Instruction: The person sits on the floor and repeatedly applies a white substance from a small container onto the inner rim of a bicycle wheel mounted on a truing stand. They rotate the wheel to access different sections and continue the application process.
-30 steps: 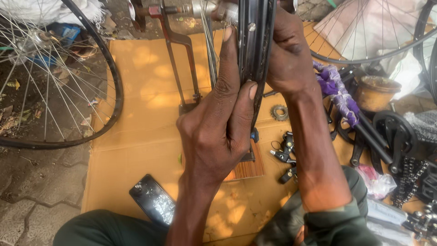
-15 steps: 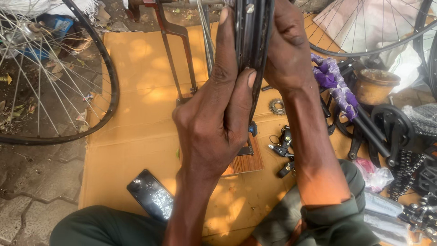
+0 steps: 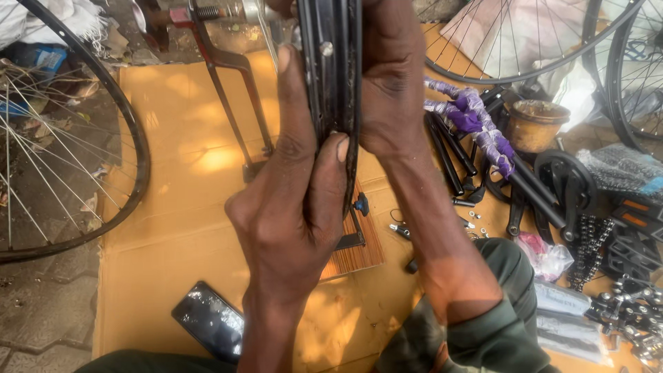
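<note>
A black bicycle wheel rim stands edge-on in front of me, mounted in a metal stand with a reddish-brown arm. My left hand grips the rim from the left, thumb pressed on its near edge. My right hand clasps the rim from the right, higher up. Both forearms reach up from the bottom of the view. The rim's upper part is cut off by the frame's top.
Brown cardboard covers the ground. A dark phone lies near my left knee. A spoked wheel rests at left, more wheels at upper right. Purple-wrapped black bars, a crank, a chain and small parts crowd the right.
The view has moved closer and slightly right. Both hands stay clamped on the rim, with the left thumb sliding a little along its edge.
</note>
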